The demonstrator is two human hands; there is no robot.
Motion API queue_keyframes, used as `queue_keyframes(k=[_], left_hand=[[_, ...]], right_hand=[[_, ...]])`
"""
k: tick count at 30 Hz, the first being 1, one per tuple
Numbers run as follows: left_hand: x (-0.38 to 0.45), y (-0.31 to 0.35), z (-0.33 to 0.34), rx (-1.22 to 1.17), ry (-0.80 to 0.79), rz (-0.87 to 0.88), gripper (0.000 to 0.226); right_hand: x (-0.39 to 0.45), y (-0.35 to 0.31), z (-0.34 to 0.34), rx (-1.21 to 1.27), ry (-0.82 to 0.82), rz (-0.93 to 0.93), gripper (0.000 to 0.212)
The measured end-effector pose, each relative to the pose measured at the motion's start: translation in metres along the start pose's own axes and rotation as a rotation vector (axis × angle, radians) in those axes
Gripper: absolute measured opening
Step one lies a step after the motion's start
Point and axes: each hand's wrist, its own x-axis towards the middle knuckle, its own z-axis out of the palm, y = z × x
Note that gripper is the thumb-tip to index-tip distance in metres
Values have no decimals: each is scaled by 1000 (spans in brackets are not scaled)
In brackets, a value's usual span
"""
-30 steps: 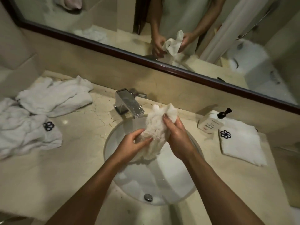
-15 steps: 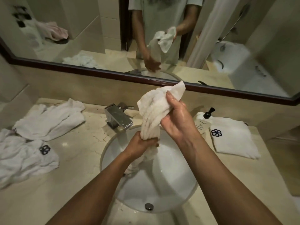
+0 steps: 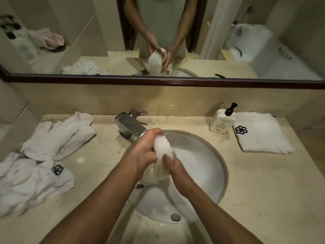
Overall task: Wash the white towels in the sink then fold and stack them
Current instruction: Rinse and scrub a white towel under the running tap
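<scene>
Over the sink [image 3: 213, 166], I have the bunched wet towel [image 3: 162, 150] gripped in both hands: my left hand [image 3: 143, 152] curls round its upper end just in front of the faucet [image 3: 131, 126], my right hand [image 3: 173, 167] clamps the lower end above the basin. To do this wringing well, I judge the two hands should twist against each other and keep the towel inside the sink's rim so water falls into the basin, not onto the table [image 3: 255, 182]. Left of the sink lie crumpled towels [image 3: 44, 155], unfolded; right of it stand a soap bottle [image 3: 222, 123] and a folded towel [image 3: 262, 136] touching it. The faucet's spout sits close to my left knuckles, the one thing likely to be knocked
</scene>
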Motion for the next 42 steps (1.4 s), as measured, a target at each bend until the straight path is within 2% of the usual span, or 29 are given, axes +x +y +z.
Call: queue_keyframes(k=[2,6,10,12,13,14,15,16,17,19,21,23,25,28,29,31,34,38,40,42], left_hand=[[-2,5,2,-107,-8,-17,12],[4,-4,-10,-257,-34,-20,23],[10,-14,-52,-467,-30,-77,26],[13,-26,-69,-246,33,-72,16],[14,-33,-77,10,102,20,13],[14,-39,-83,328,158,192,31],[19,-44,-90,720,149,415,59],[26,-46,-93,1040,83,612,83],[27,-46,-89,1220,-4,715,97],[28,-40,-76,1240,-51,849,97],[27,-34,-64,1162,36,997,80],[18,-21,-59,1088,72,1009,64],[11,-8,-58,1030,61,901,48],[10,3,-53,964,36,813,32],[8,2,-48,993,22,813,34],[6,1,-43,1033,10,789,41],[8,-2,-47,1072,54,756,43],[10,-6,-57,1147,102,781,37],[2,-6,-50,997,37,796,27],[-6,-3,-39,878,-16,823,38]], right_hand=[[2,10,-4,-114,-31,-34,51],[14,5,-16,-224,127,18,35],[29,-18,-26,-465,85,23,33],[33,-34,-23,-702,8,30,42],[33,-41,-19,-809,-38,29,46],[36,-45,-18,-896,-70,42,47],[37,-51,-14,-942,-108,37,44],[38,-59,-10,-976,-143,39,37],[39,-67,-4,-1001,-201,33,32],[42,-84,8,-1073,-291,24,39],[41,-107,15,-1145,-309,-1,47],[35,-125,12,-1003,-288,-46,53],[26,-121,2,-792,-217,-64,64],[11,-70,-1,-596,-67,-55,80],[8,-47,-1,-545,1,-70,77],[5,-16,4,-483,106,-103,57],[7,-19,1,-437,190,-121,50],[10,-50,-1,-403,116,-166,47],[11,-53,1,-418,55,-180,41],[12,-50,2,-419,18,-183,39]])
